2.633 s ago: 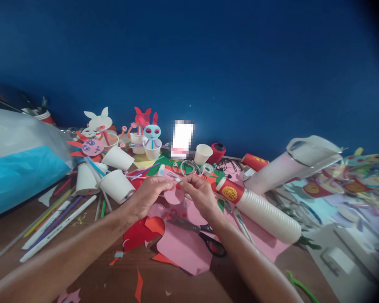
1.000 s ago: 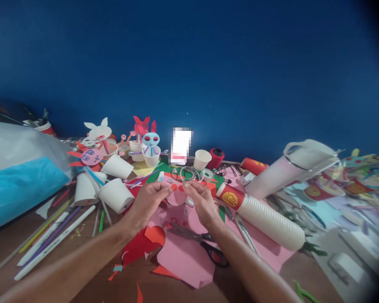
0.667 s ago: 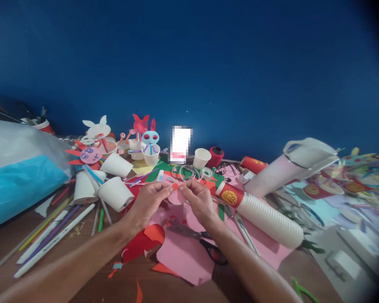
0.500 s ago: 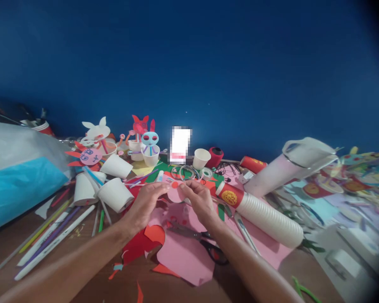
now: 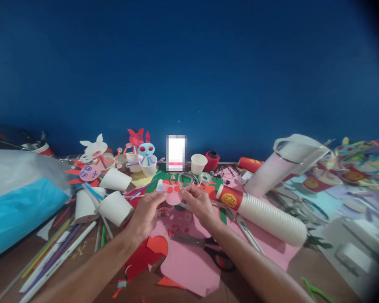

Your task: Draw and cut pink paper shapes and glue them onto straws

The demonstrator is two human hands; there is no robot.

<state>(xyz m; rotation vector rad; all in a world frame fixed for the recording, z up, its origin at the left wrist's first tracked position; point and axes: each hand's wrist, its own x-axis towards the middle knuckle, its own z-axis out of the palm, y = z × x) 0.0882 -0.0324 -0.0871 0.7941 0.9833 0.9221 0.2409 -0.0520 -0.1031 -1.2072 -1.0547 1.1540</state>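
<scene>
Between my hands is a small pink paper piece (image 5: 173, 198) bearing two round orange-red spots. My left hand (image 5: 148, 212) pinches its left edge, and my right hand (image 5: 198, 203) pinches its right edge. The piece is raised above a pile of pink, red and green paper. Below my hands lie a large pink sheet (image 5: 191, 265) and a red sheet (image 5: 139, 259) with an orange scrap (image 5: 158, 245). Black-handled scissors (image 5: 220, 257) lie partly hidden under my right forearm.
Paper cups (image 5: 115, 208) and animal figures in cups (image 5: 148, 151) stand at the left. A long cup stack (image 5: 271, 219) and a white pitcher (image 5: 281, 162) are at the right. Pens (image 5: 61, 256) and a blue-white bag (image 5: 22, 202) lie far left.
The view has tilted slightly upward. Two orange-red spots now show on the pink piece, where one showed before; my left fingertips have shifted down a little along its edge.
</scene>
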